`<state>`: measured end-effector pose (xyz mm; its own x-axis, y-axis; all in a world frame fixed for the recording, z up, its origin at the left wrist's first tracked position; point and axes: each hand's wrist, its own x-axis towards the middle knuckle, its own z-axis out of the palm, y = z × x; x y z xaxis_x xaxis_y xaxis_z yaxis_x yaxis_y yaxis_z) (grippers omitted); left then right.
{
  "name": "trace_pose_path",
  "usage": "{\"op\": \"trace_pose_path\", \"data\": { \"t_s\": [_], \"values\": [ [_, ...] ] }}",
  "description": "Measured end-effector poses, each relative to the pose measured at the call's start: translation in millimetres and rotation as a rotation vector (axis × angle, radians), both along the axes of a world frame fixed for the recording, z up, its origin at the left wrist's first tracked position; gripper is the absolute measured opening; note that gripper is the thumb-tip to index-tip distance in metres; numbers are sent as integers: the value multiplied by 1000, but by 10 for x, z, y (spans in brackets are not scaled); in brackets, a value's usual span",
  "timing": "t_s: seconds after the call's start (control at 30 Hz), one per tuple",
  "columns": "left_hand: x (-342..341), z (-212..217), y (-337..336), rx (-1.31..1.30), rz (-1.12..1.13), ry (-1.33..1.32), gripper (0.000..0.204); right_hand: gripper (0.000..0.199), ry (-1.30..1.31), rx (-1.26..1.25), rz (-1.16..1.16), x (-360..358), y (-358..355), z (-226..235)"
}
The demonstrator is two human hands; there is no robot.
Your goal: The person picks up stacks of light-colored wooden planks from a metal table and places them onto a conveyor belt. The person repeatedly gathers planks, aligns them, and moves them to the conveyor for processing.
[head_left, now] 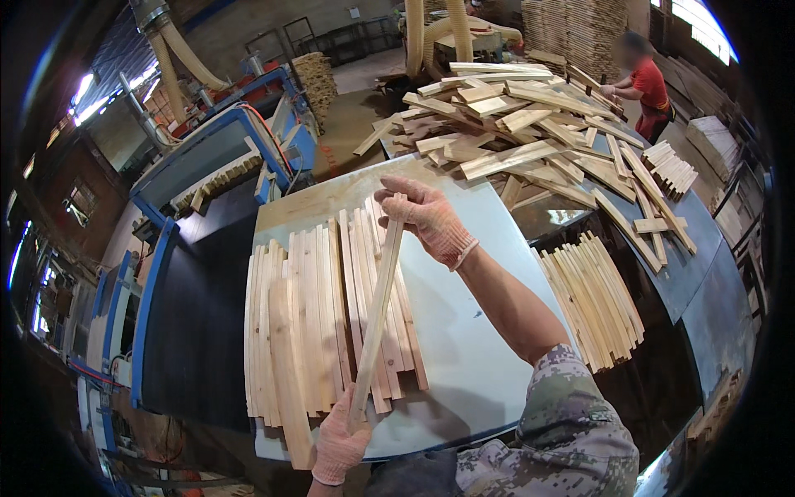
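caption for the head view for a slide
Gloved left hand and right hand hold a wooden slat by its ends above slats laid side by side.

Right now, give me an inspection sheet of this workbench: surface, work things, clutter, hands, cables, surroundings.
Surface: pale grey table top, bare on its right half.
Work things: one long wooden slat held at both ends above a row of slats lying side by side on the table.
Clutter: loose pile of slats beyond the table; a neater bundle of thin slats to the right.
Hands: left hand and right hand, both gloved, gripping the slat's near and far ends.
Cables: red cable on the blue machine.
Surroundings: dust hoses, stacked timber, a co-worker in red at the pile.
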<state>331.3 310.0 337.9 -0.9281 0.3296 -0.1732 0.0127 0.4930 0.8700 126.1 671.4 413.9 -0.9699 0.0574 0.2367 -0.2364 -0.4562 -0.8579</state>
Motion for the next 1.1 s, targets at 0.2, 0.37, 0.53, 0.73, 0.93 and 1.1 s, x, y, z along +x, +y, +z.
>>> {"op": "trace_pose_path", "data": {
  "t_s": [0.2, 0.37, 0.53, 0.73, 0.93, 1.1],
  "values": [
    [32, -80, -92, 47, -10, -117, 82, 69, -29, -28, 57, 24, 102, -134],
    [65, 54, 51, 47, 44, -290, 78, 70, -27, -135, 53, 5, 112, -168],
    [31, -66, -52, 205, 22, -358, 68, 74, -27, -87, 44, -50, 85, -260],
    [-29, -57, -108, 283, -4, -442, 62, 71, -25, -117, 45, -26, 80, -378],
    [-48, -20, -65, 418, -22, -535, 64, 65, 13, -95, -8, 61, 86, -522],
    [-65, -106, -88, 500, -42, -567, 77, 76, -120, 43, -80, 165, 95, -680]
  ]
}}
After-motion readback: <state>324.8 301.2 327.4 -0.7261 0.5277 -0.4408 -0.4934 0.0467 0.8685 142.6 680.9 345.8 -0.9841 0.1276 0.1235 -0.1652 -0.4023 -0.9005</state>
